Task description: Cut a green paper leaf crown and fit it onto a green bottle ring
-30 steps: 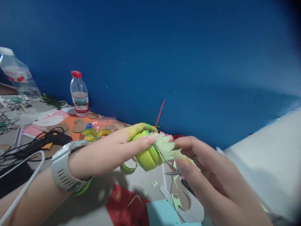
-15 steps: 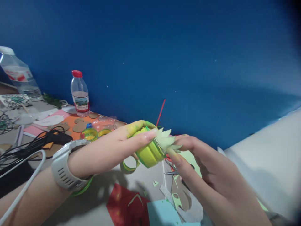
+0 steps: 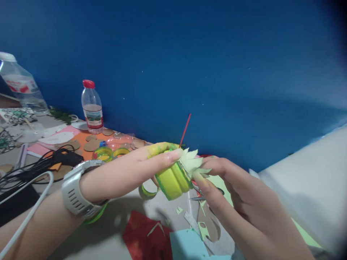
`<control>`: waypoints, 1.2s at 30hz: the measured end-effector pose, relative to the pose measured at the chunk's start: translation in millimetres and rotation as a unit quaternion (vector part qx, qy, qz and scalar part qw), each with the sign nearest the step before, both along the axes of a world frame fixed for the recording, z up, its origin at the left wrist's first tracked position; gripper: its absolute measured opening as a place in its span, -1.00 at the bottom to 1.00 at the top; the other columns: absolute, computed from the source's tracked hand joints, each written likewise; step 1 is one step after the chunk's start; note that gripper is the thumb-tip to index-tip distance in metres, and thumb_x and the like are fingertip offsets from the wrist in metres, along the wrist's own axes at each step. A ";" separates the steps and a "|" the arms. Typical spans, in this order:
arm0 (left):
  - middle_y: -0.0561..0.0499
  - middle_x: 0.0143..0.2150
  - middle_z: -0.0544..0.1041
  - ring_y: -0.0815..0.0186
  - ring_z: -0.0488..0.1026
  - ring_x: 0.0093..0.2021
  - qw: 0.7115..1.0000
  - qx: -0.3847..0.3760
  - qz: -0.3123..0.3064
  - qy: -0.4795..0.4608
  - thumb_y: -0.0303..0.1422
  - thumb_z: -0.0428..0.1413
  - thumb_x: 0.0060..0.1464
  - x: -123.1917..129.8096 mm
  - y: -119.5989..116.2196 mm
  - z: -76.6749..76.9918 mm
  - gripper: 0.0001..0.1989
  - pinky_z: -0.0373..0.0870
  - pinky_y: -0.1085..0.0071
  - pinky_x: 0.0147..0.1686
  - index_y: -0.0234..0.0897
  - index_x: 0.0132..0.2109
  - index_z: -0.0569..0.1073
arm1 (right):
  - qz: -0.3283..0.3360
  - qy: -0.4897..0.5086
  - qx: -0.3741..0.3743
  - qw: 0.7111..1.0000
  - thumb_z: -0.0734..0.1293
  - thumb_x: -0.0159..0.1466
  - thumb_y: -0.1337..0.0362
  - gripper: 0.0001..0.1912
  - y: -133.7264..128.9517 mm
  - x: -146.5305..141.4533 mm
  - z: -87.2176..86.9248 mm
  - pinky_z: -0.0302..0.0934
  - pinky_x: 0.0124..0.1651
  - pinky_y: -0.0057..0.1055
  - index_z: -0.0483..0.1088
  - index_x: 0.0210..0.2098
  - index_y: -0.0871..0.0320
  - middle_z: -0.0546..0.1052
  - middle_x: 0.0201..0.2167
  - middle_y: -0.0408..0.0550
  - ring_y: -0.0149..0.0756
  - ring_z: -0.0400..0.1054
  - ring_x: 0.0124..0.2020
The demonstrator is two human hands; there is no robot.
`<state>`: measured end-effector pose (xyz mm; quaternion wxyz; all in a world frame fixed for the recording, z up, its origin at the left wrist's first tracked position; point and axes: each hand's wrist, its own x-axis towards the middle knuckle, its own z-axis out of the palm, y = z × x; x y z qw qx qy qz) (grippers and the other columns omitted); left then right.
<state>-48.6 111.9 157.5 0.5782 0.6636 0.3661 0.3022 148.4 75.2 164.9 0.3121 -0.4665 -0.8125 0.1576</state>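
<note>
My left hand [image 3: 151, 159], with yellow and green paint on its fingers, is closed round a yellow-painted ridged cup-like piece [image 3: 173, 182] with green edges. The piece is tilted, one end facing right. At that end sits a pale green paper cutout with pointed leaves [image 3: 192, 160]; my left thumb presses near its upper left. My right hand [image 3: 230, 191] pinches the cutout's right side between thumb and forefinger. A thin red stick [image 3: 185, 130] rises behind the piece; its lower end is hidden.
Below my hands lie red paper [image 3: 149, 234], light blue paper [image 3: 188, 245], paper scraps and partly hidden scissors [image 3: 197, 198]. Green-yellow rings [image 3: 148, 193] are nearby. At left are a red-capped bottle [image 3: 92, 112], a large bottle [image 3: 23, 85] and black cables [image 3: 46, 166]. A blue wall [image 3: 189, 72] stands behind.
The yellow piece has tipped slightly, its lower edge now further down. Both hands keep their hold on the piece and the leaf cutout, with only small shifts.
</note>
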 end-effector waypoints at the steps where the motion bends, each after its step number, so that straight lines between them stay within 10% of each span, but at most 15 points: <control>1: 0.01 -0.11 0.53 0.18 0.46 -0.14 1.000 0.001 0.000 -0.004 -0.09 -0.07 0.24 -0.2 0.3 -0.8 -0.65 0.44 0.26 -0.04 -0.17 0.00 0.41 | -0.003 0.004 -0.004 1.000 0.21 0.34 0.30 -0.91 -0.3 -0.5 -0.1 0.22 -0.52 -0.54 0.29 -0.32 0.06 0.45 -0.37 -0.17 -0.40 0.36 -0.44; 26: 0.18 -0.14 0.59 0.33 0.50 -0.13 0.996 0.081 0.016 -0.037 -0.25 -0.04 0.27 0.3 6.5 -21.1 -0.79 0.41 0.49 -0.18 -0.07 -0.07 0.46 | 0.008 0.000 0.014 1.000 0.21 0.30 0.37 -0.87 4.5 -5.8 -4.9 0.21 -0.48 -0.59 0.25 -0.39 0.08 0.43 -0.38 -0.17 -0.38 0.37 -0.35; 36: 0.17 -0.25 0.58 0.35 0.50 -0.25 0.996 0.075 0.022 -0.037 -0.27 -0.07 0.29 -0.8 4.7 -20.6 -0.79 0.39 0.50 -0.33 -0.08 -0.07 0.44 | -0.025 -0.010 -0.023 0.999 0.23 0.28 0.23 -0.85 4.1 -4.3 -5.4 0.40 -0.12 -0.30 0.35 -0.18 0.11 0.52 -0.13 0.03 -0.10 0.43 -0.09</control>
